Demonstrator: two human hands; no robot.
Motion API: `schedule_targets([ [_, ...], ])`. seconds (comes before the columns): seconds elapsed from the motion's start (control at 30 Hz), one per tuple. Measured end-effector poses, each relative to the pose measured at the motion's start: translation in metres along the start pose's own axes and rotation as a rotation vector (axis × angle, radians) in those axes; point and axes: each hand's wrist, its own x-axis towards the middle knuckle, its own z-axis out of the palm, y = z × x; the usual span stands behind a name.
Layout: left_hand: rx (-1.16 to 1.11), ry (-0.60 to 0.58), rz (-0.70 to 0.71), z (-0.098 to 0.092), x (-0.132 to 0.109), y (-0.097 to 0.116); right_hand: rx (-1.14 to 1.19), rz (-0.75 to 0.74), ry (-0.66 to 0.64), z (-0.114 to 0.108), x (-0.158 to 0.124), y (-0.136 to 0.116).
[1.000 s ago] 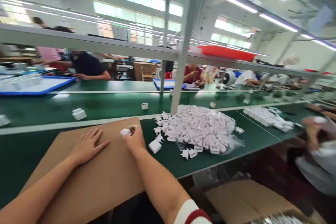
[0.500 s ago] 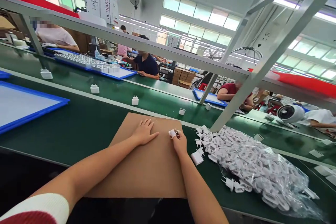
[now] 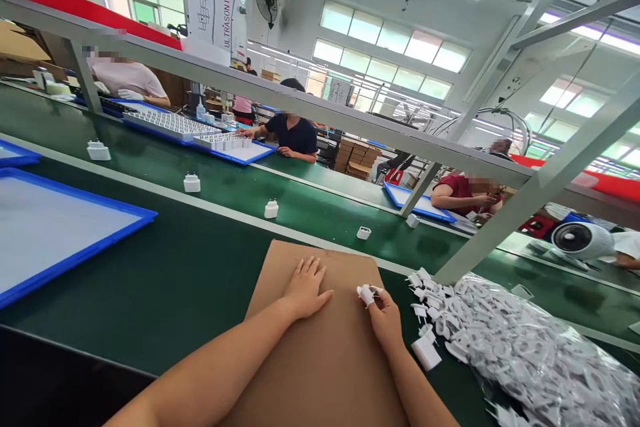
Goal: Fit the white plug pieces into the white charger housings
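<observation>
My left hand (image 3: 306, 290) lies flat, fingers spread, on a brown cardboard sheet (image 3: 320, 360) on the green bench. My right hand (image 3: 384, 313) rests on the same sheet with its fingers curled; a white cot covers one fingertip (image 3: 365, 294), and a small part seems pinched there, too small to name. Just right of it lies a loose white plug body (image 3: 426, 351). Beyond that is a big heap of white plug parts (image 3: 520, 353), partly in a clear bag.
A green conveyor belt (image 3: 225, 180) carries single white chargers (image 3: 191, 182) past the sheet. Blue-framed trays (image 3: 60, 233) lie at left. Grey frame posts (image 3: 530, 193) slant up at right. Other people sit across the line; a small fan (image 3: 580, 240) stands far right.
The view has swung left and down over the second, so the heap now sits at the right edge and blue trays appear at left. Both hands stay on the cardboard.
</observation>
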Motion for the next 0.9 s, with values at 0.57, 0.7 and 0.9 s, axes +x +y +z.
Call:
schedule_targets([
  [0.57, -0.073, -0.024, 0.000, -0.010, -0.009, 0.005, -0.019, -0.021, -0.061, 0.002, -0.009, -0.006],
  [0.7, -0.074, -0.024, 0.009, -0.010, -0.008, 0.003, -0.061, -0.054, -0.070, 0.002, -0.005, -0.001],
  [0.9, -0.076, 0.001, 0.036, -0.006, -0.004, 0.001, -0.029, -0.085, -0.062, 0.003, 0.000, -0.001],
])
